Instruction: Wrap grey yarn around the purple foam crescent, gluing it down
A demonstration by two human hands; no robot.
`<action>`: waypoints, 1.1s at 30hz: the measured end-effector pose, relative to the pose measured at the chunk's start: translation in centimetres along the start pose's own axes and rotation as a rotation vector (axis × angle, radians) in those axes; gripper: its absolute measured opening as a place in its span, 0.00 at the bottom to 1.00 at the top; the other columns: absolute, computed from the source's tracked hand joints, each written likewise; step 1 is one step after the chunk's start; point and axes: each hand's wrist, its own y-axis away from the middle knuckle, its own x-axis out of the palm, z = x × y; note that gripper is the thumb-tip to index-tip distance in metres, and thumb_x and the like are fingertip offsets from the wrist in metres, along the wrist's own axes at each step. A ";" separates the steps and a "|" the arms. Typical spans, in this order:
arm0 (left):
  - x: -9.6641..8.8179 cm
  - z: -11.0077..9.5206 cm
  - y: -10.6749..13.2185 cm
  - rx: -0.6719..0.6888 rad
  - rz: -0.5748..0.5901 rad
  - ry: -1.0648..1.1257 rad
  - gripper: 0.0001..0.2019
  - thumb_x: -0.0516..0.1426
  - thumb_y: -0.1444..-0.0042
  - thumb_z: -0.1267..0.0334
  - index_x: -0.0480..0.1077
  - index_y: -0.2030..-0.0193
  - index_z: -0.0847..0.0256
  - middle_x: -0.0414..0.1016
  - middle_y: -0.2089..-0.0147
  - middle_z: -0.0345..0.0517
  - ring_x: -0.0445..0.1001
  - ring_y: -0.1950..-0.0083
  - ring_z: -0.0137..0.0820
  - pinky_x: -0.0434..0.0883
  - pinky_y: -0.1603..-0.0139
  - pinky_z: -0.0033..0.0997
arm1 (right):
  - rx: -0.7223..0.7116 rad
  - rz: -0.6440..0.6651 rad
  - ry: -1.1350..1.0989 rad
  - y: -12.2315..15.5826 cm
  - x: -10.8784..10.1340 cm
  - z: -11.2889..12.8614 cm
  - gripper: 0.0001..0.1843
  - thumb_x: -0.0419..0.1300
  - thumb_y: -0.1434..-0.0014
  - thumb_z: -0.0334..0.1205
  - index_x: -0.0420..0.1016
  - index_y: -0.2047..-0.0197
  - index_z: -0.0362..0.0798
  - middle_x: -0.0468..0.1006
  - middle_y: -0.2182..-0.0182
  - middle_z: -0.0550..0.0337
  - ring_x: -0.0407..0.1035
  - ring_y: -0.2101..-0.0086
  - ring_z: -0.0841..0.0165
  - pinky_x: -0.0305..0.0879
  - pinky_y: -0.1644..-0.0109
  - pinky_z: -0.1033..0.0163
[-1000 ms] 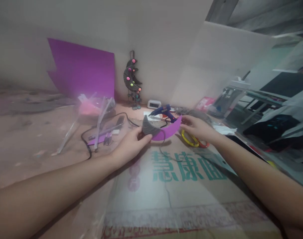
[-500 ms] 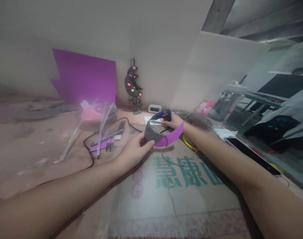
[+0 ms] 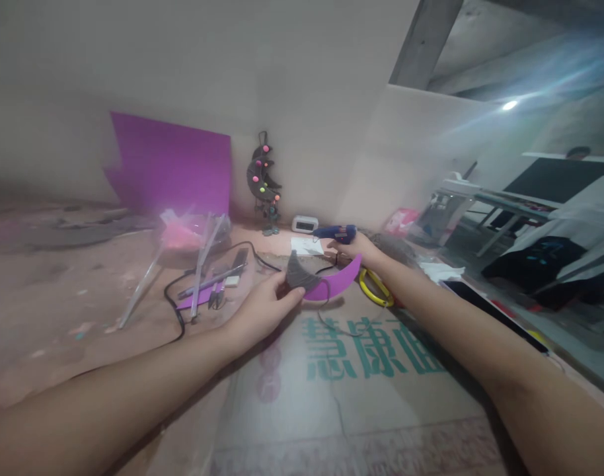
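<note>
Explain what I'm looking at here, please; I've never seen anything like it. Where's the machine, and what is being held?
There is no machine: these are a person's own bare hands. All the pictures come from one camera worn on the head, looking forward and down, which is why the arms reach in from the bottom.

The left hand has its grip on a crescent, partly covered in grey cord and partly bare purple. The right hand is around a blue glue gun, whose handle is mostly hidden.

On the table lie a printed sheet with green characters and a phone. Near the wall are a purple sheet and a grey moon decoration with coloured balls.
</note>
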 end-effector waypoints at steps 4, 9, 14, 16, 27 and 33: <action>-0.1 -0.2 0.0 -0.015 -0.002 0.014 0.09 0.55 0.42 0.60 0.70 0.59 0.63 0.76 0.65 0.43 0.73 0.64 0.32 0.67 0.62 0.30 | 0.014 -0.012 -0.103 2.0 -1.5 2.1 0.13 0.62 0.48 0.41 0.77 0.60 0.44 0.82 0.61 0.49 0.76 0.67 0.63 0.73 0.62 0.59; -0.3 -0.3 -0.1 -0.063 -0.066 0.028 0.09 0.55 0.41 0.58 0.68 0.62 0.63 0.74 0.66 0.43 0.71 0.66 0.30 0.65 0.66 0.28 | -0.002 -0.141 -0.263 5.7 -3.8 4.5 0.13 0.65 0.50 0.44 0.76 0.62 0.46 0.82 0.62 0.52 0.76 0.65 0.64 0.73 0.58 0.58; -0.4 0.2 -0.2 -0.053 -0.103 0.063 0.10 0.55 0.42 0.57 0.68 0.60 0.63 0.74 0.67 0.42 0.69 0.68 0.29 0.63 0.69 0.28 | 0.002 -0.229 -0.215 10.5 -4.5 5.2 0.15 0.63 0.47 0.51 0.75 0.67 0.47 0.79 0.71 0.57 0.74 0.71 0.66 0.72 0.63 0.60; -0.4 0.1 -0.2 -0.053 -0.102 0.048 0.10 0.55 0.42 0.58 0.68 0.60 0.63 0.74 0.67 0.42 0.69 0.68 0.29 0.63 0.68 0.28 | -0.021 -0.200 -0.126 12.5 -4.2 5.3 0.16 0.59 0.43 0.54 0.74 0.68 0.49 0.78 0.73 0.57 0.73 0.71 0.65 0.72 0.64 0.60; -0.6 0.1 -0.3 -0.052 -0.142 -0.080 0.13 0.57 0.45 0.57 0.72 0.58 0.63 0.75 0.69 0.44 0.71 0.68 0.33 0.65 0.67 0.30 | -0.138 -0.151 0.003 15.5 -2.2 6.9 0.15 0.56 0.40 0.52 0.76 0.61 0.51 0.81 0.60 0.56 0.75 0.59 0.61 0.70 0.50 0.54; -0.7 -0.2 0.0 -0.041 -0.080 -0.126 0.12 0.55 0.42 0.55 0.71 0.57 0.61 0.74 0.67 0.42 0.70 0.69 0.30 0.64 0.68 0.29 | -0.176 -0.056 0.136 15.2 -1.6 6.6 0.13 0.57 0.41 0.50 0.73 0.69 0.51 0.78 0.70 0.57 0.74 0.68 0.62 0.70 0.60 0.57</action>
